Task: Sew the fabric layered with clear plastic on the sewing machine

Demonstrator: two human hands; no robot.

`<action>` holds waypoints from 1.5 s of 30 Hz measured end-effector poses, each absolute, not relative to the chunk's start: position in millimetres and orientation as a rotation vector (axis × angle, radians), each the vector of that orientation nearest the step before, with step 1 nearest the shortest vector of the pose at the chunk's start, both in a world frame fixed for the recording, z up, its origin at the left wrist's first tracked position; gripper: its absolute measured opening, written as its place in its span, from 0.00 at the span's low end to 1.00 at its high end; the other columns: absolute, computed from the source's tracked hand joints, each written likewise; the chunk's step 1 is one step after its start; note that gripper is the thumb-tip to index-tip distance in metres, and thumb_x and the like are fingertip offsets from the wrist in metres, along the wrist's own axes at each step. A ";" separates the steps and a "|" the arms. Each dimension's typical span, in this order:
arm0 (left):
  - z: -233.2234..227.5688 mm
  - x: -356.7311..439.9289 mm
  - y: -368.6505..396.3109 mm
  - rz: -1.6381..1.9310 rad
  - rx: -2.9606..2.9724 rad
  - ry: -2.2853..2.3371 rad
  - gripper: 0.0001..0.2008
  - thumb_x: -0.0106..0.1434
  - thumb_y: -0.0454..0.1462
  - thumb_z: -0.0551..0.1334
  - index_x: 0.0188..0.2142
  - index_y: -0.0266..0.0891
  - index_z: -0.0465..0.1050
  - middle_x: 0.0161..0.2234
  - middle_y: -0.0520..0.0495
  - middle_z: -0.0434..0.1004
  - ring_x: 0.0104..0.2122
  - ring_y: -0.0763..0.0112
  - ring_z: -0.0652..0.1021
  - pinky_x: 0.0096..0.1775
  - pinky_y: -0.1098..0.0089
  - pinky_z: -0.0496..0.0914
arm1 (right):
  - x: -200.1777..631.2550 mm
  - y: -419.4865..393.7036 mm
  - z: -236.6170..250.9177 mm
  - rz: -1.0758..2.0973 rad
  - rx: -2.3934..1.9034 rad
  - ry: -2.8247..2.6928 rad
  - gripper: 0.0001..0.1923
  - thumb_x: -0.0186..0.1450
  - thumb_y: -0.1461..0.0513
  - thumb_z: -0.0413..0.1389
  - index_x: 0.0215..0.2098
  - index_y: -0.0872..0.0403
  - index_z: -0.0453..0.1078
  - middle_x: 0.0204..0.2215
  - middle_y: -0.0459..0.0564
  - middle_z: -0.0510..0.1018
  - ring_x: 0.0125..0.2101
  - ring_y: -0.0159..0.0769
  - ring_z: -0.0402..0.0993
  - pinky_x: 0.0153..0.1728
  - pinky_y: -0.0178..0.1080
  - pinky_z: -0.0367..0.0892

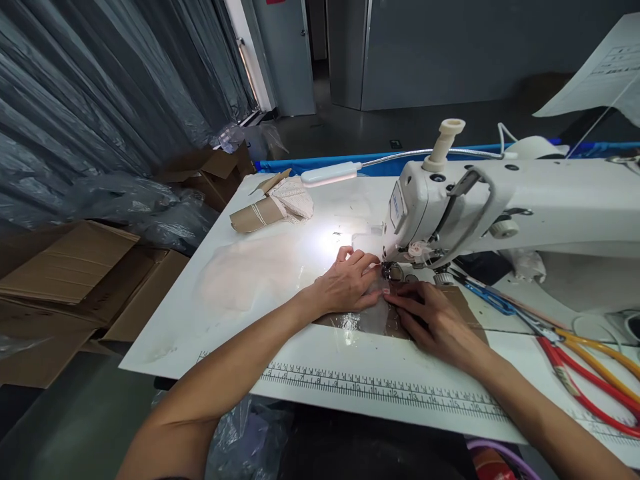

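While both hands lie flat at the needle, the head view reads so:

Left hand: the left hand [346, 283] rests palm down on the brown fabric piece [373, 319], fingers stretched out together toward the presser foot [391, 272]; it pinches nothing, only presses.

Right hand: the right hand [434, 319] lies on the same piece just right of the left, fingers long and close together, their tips meeting the left thumb near the foot; pressing, not gripping.

Fabric: brown, flat on the white table [210, 333], its far edge under the foot, most of it hidden by the hands.

Machine: a white sewing machine [525, 200] stands at the right; its lamp [330, 173] on a bent neck lights the spot before the needle.

Table edge: a printed ruler [380, 387] runs along the near side.

Right of the hands: blue-handled snips [487, 298], then red and yellow cords [590, 373].

Far left on the table: a roll of brown and pale lace material [273, 205], well apart from the hands.

Floor at left: cardboard boxes [75, 280].
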State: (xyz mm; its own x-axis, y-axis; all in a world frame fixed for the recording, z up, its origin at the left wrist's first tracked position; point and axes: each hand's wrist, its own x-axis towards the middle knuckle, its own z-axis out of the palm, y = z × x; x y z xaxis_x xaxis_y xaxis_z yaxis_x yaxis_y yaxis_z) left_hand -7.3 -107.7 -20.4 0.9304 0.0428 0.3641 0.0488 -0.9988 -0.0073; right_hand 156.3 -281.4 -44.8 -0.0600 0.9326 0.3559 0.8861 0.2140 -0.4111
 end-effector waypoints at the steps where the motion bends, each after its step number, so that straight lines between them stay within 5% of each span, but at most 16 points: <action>1: -21.7 -6.6 -107.9 -0.615 -3.061 -0.043 0.17 0.69 0.44 0.53 0.45 0.33 0.72 0.47 0.36 0.73 0.42 0.59 0.72 0.48 0.53 0.62 | 156.2 -281.4 -44.4 0.108 -1.681 -1.948 0.17 0.69 0.60 0.51 0.55 0.47 0.71 0.45 0.56 0.72 0.46 0.46 0.71 0.45 0.52 0.72; 7: -26.3 -5.6 -107.6 -0.601 -3.061 0.278 0.15 0.70 0.35 0.51 0.31 0.37 0.75 0.37 0.46 0.79 0.33 0.70 0.74 0.39 0.64 0.65 | 154.5 -282.4 -42.1 0.097 -1.681 -1.966 0.19 0.70 0.61 0.49 0.57 0.46 0.69 0.44 0.55 0.71 0.46 0.46 0.70 0.46 0.52 0.71; 15: -9.9 -16.1 -107.6 -0.435 -3.123 0.349 0.14 0.63 0.42 0.57 0.41 0.39 0.78 0.45 0.43 0.77 0.33 0.66 0.73 0.41 0.61 0.65 | 152.7 -283.8 -42.6 0.099 -1.686 -1.964 0.20 0.70 0.62 0.48 0.59 0.49 0.67 0.46 0.57 0.70 0.47 0.46 0.69 0.47 0.53 0.70; 34: -11.6 -8.5 -108.5 -0.351 -3.055 0.072 0.19 0.68 0.44 0.52 0.46 0.34 0.74 0.46 0.39 0.74 0.33 0.65 0.73 0.39 0.60 0.63 | 149.1 -281.9 -46.8 0.086 -1.743 -1.899 0.22 0.71 0.59 0.47 0.62 0.49 0.63 0.47 0.59 0.69 0.47 0.47 0.70 0.48 0.53 0.71; 45: 10.6 -16.8 -89.0 -0.624 -3.118 -0.016 0.18 0.67 0.47 0.57 0.46 0.36 0.72 0.49 0.39 0.74 0.44 0.60 0.74 0.45 0.57 0.67 | 163.3 -284.4 -34.7 0.337 -1.719 -1.704 0.23 0.71 0.58 0.48 0.64 0.46 0.60 0.47 0.54 0.75 0.44 0.43 0.75 0.44 0.48 0.74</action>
State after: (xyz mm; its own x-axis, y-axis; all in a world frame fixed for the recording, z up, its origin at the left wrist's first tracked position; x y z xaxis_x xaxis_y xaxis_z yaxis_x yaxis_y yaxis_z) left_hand -16.8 -89.0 10.6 0.9229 0.0173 0.3846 0.0021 -0.9992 0.0399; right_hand 163.3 -284.4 -34.7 0.1079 0.9549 0.2766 0.7774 0.0925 -0.6222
